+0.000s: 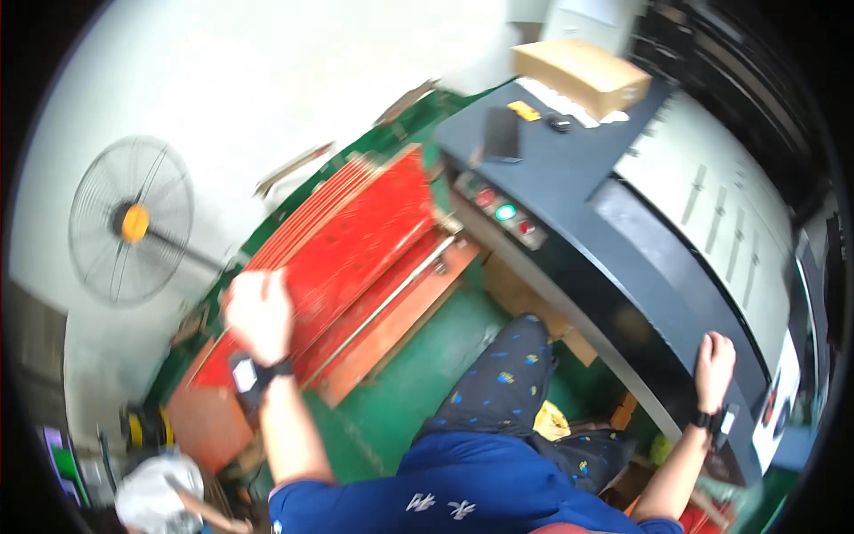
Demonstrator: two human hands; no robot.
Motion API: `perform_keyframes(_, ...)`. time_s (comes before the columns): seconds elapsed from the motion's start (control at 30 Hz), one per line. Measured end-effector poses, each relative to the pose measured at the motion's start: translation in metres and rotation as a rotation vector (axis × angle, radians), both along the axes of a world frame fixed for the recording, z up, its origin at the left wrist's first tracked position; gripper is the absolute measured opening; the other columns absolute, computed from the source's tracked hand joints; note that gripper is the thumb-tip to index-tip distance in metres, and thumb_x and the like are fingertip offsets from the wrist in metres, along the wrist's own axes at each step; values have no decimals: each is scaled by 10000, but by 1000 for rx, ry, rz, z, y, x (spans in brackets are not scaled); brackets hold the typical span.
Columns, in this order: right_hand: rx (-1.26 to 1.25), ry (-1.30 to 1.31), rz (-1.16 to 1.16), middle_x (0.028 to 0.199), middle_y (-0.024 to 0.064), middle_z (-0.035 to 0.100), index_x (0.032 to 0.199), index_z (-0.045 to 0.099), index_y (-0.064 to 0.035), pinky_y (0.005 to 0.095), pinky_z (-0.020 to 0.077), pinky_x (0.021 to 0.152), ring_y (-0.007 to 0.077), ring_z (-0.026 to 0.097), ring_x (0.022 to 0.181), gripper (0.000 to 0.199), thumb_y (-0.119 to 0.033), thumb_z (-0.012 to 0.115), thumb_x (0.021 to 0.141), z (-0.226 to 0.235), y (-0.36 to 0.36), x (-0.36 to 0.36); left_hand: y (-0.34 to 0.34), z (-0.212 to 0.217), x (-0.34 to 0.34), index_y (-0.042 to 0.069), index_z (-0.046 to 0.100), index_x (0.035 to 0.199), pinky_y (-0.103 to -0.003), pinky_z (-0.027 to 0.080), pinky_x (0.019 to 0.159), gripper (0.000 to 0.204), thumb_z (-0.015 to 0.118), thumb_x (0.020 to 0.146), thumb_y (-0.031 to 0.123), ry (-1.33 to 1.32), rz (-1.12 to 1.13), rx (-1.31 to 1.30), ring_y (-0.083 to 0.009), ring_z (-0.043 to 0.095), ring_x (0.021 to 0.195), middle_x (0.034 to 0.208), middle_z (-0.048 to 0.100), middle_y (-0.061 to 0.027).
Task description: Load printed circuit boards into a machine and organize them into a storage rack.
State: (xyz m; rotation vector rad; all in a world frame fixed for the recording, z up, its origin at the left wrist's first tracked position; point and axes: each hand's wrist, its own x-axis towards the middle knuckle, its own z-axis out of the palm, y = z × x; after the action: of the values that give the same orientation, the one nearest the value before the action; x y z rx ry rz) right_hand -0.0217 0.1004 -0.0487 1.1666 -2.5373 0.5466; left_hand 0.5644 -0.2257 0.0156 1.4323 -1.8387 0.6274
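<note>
1. While the person leans to the left, the left hand (258, 313) rests on the near end of a stack of red boards (356, 245), fingers curled over the top board's edge and grasping it.
2. The red boards lie flat on an orange-red cart (391, 329), which stands on the green floor (427, 356) to the left of the machine; a metal rail (391, 294) runs along the stack's right side.
3. The right hand (714, 358) is clenched over the front edge of a dark machine cover (640, 267), well apart from the boards.
4. A control panel (503, 212) on the machine's left end shows red buttons and one lit green button.
5. A cardboard box (583, 76) and a dark flat device (503, 133) sit on the machine's top at the far end.
6. A standing fan (132, 222) is by the white wall on the left.
7. Both wrists wear dark bands.
</note>
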Motion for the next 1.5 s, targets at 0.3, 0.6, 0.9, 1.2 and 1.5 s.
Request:
perform_keyframes(0.3,-191,44,-132,919,141,618,920,650,-31,413,472,847,339,571,946,173,-158,648,803,11,-4,14,-37,61,-122,-2,553,988,-286,416,818,268,405,1041,215,1042,-893,486,-122,492,850,943,587,-55)
perform_keyframes(0.6,-514,-306,45,1053,142,645,1002,661,-37,386,460,942,327,595,1037,207,-111,652,809,11,56,66,-1,27,-364,0,591,1044,-290,493,831,316,447,1029,281,1287,-1408,1152,-138,621,902,1027,667,-75)
perform_keyframes(0.9,-954,-716,-17,1054,61,600,1123,606,-11,277,480,875,143,595,984,239,-26,605,884,60,82,122,75,35,-515,-17,587,948,-308,474,754,353,401,1039,269,1156,-1475,1329,-152,597,831,939,659,-92)
perform_keyframes(1.2,-284,403,-375,1319,192,501,1266,521,-6,488,322,1072,410,426,1274,548,-220,664,781,160,164,154,142,131,-506,68,588,677,-426,487,539,274,617,845,283,-359,-1892,90,-352,619,598,593,593,-141)
perform_keyframes(1.5,-739,-689,-391,700,-19,578,812,612,5,226,425,562,52,526,637,261,-228,650,924,4,141,161,201,114,-544,101,675,745,-358,408,875,203,649,816,290,-897,-2173,-67,-232,638,783,745,657,-62)
